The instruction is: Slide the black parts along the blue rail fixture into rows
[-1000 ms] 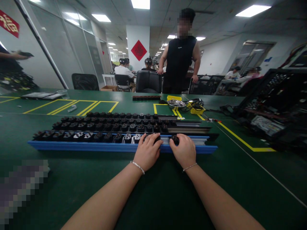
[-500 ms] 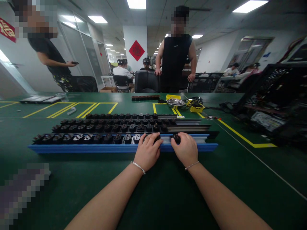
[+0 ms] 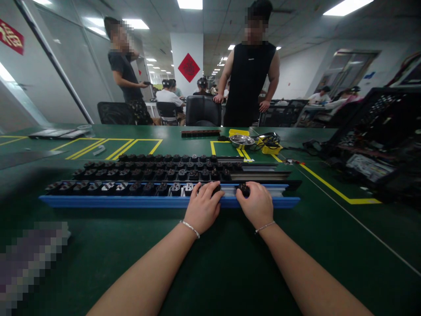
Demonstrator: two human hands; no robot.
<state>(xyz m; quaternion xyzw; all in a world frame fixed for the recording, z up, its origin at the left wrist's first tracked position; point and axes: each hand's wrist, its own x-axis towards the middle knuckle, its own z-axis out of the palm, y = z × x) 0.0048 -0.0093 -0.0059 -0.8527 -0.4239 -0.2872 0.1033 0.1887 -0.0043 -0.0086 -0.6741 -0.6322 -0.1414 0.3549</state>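
Note:
A blue rail [image 3: 131, 202] lies across the table in front of me, holding a row of black plug adapters [image 3: 135, 188] with a few paler ones [image 3: 176, 189]. My left hand [image 3: 204, 204] is closed around a dark adapter at the right end of that row, mostly hidden by the fingers. Farther right along the same rail, my right hand [image 3: 255, 202] grips a single black plug adapter [image 3: 243, 190] between thumb and fingers. A short stretch of bare rail channel [image 3: 229, 191] shows between the two hands.
Behind the blue rail run several dark rails of adapters [image 3: 158, 166]. Farther back are a metal bowl [image 3: 242, 140], yellow trays [image 3: 239, 132], black cables [image 3: 270, 139] and a dark strip [image 3: 201, 133]. Black equipment [image 3: 358, 136] stands right. Two people stand beyond the table.
My hands hold nearly the same places on the rail. The view has shifted slightly. Behind the table, the person at the left has moved rightward.

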